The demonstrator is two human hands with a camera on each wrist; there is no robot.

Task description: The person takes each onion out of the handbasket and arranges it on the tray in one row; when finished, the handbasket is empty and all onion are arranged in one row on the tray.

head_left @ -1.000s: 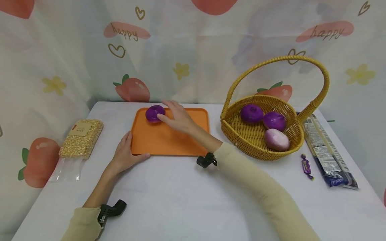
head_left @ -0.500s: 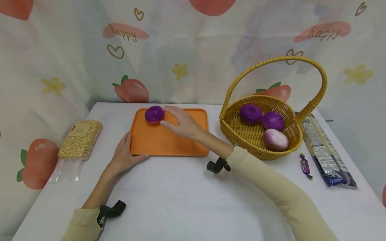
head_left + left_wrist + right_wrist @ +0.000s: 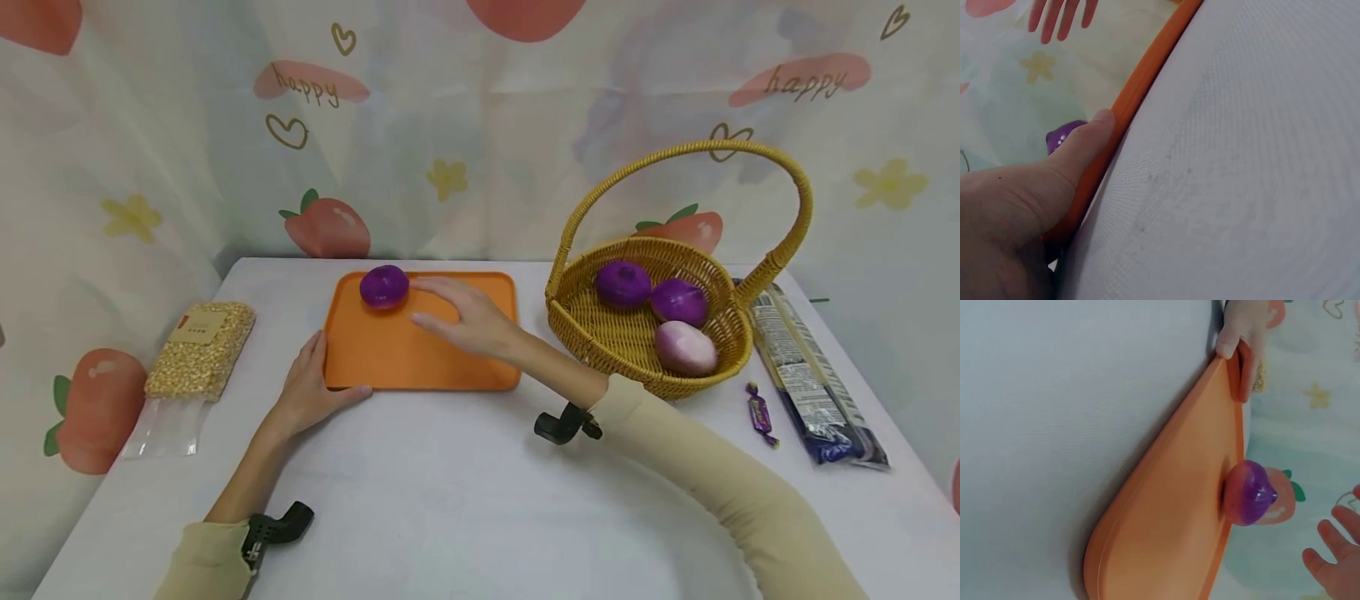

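At the near left corner of an orange tray (image 3: 420,350), my left hand (image 3: 311,387) holds the rim, thumb along the front edge and fingers along the left side. A glossy purple onion (image 3: 384,287) sits in the tray's far left part; the right wrist view shows the onion's pointed tip (image 3: 1272,495). My right hand (image 3: 472,317) hovers over the tray just right of the onion, fingers extended and holding nothing. To the right stands a yellow wicker basket (image 3: 600,346) containing two purple onions (image 3: 624,284) and a pale pinkish-purple bulb (image 3: 686,348).
A bag of yellow kernels (image 3: 201,350) lies on the left of the white table (image 3: 450,492). Beside the basket are a small purple wrapped candy (image 3: 761,414) and a long blue-and-clear packet (image 3: 817,383). The basket's tall handle (image 3: 798,217) arches upward. A printed curtain (image 3: 510,167) hangs behind.
My right hand has let go of the onion and drawn back to the right and toward me. The onion stays in the tray; my left hand keeps its place.
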